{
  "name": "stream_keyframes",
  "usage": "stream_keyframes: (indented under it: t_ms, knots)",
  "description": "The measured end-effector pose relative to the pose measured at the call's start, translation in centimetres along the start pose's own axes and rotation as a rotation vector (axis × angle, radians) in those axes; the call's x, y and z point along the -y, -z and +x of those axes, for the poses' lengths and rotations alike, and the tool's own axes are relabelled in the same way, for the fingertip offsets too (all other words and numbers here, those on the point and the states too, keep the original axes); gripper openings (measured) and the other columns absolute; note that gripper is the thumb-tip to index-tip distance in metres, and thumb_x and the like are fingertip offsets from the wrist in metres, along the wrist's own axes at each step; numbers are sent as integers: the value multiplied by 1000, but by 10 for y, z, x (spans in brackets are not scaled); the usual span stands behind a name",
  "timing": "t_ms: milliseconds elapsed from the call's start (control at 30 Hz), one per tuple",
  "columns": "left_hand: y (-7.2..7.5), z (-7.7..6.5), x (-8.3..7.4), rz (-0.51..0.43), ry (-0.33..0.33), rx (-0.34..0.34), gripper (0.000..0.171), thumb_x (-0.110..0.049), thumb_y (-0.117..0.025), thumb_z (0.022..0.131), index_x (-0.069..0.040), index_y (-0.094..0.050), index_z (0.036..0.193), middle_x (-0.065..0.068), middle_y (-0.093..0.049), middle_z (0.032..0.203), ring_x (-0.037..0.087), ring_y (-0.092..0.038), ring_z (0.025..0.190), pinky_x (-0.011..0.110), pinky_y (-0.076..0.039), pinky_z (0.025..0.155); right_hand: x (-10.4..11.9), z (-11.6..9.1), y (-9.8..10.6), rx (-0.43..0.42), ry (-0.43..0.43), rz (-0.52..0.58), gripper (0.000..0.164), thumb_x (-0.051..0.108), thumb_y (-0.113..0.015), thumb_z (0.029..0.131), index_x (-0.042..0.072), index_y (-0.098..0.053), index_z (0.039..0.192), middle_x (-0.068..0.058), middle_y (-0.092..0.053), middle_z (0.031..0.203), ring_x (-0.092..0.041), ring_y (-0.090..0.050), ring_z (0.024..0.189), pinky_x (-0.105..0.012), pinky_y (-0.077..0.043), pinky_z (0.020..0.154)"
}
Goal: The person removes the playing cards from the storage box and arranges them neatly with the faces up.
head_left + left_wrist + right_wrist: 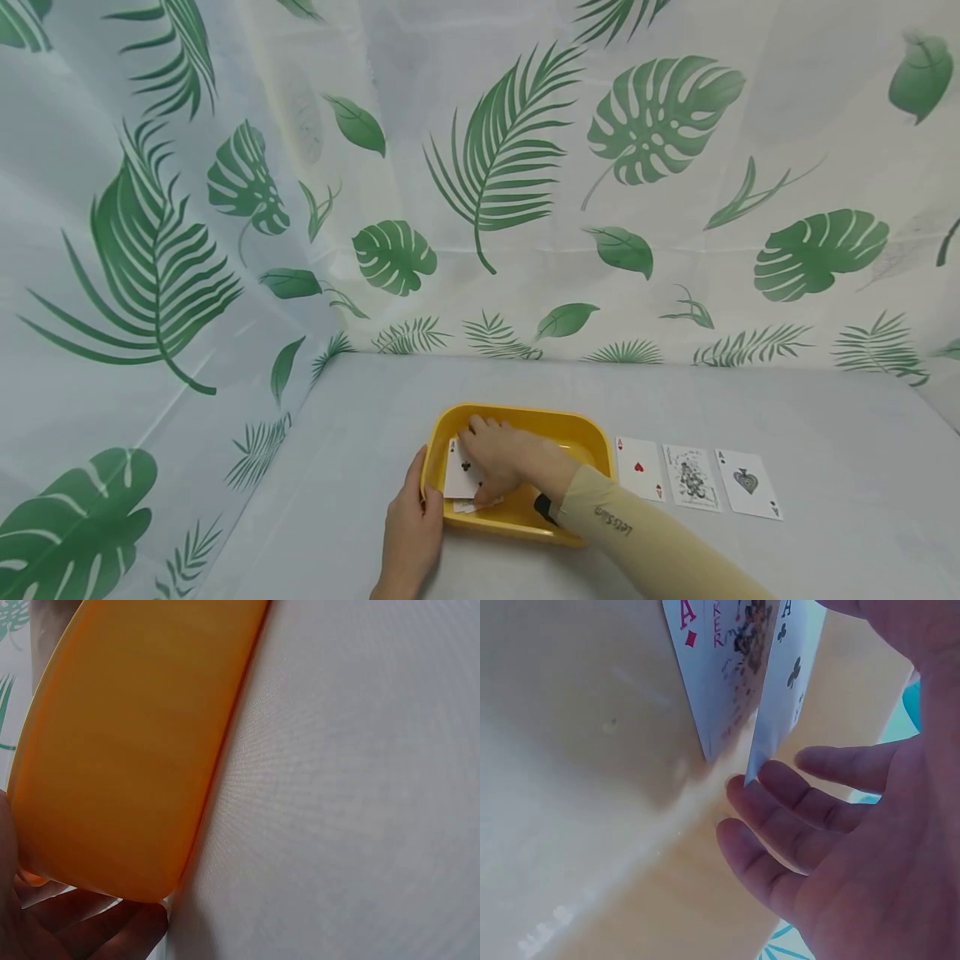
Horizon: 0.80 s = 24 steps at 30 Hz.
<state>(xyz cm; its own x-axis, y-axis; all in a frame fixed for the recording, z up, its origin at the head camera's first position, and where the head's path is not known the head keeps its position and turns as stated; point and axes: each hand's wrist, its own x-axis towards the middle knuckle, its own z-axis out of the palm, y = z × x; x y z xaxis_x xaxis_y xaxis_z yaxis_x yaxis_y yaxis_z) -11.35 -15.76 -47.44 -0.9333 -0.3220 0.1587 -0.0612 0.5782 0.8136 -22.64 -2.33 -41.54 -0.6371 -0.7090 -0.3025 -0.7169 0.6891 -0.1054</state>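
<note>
A yellow plastic tray (525, 530) stands on the table. My left hand (412, 529) grips its left end, thumb at the rim; in the left wrist view the fingers (112, 930) curl round the outer wall. Inside the tray, my right hand (495, 450) holds an ace of clubs (459, 479) by its edges, thumb opposite fingers. The right wrist view shows that card tilted up from the tray floor. Beneath it lie a joker (742, 667) and an ace of diamonds (694, 667), both partly covered.
To the right of the tray, an ace of hearts (637, 468), a black-and-white joker (692, 477) and an ace of spades (747, 483) lie face up in a row. A leaf-printed curtain (510, 292) rises behind and on the left. The table (360, 417) is pale.
</note>
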Motion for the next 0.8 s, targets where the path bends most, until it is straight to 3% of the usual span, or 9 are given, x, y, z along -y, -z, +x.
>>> stream_keyframes:
  t_ms: [233,467,800]
  knots:
    - [-2,0,2,9,0,-5,55,-4,-50,96,-6,-46,151,12,-57,143,14,-58,97,41,-53,89,-5,-8,3,-30,25,59,83,48,-87,73,14,-52,141,-4,-52,119,-19,-48,101,-39,-47,97]
    - [-2,0,2,18,17,3,55,-4,-50,96,-6,-46,151,13,-59,140,13,-55,84,30,-49,74,-12,-17,4,-76,72,115,77,46,-86,75,13,-56,138,-5,-50,124,-21,-47,106,-38,-47,95]
    - [-2,-1,1,2,22,2,56,-5,-51,96,-7,-46,151,13,-57,142,14,-56,88,31,-51,76,-23,-32,9,-163,113,184,73,38,-82,81,10,-53,141,-10,-45,138,-23,-47,117,-38,-47,101]
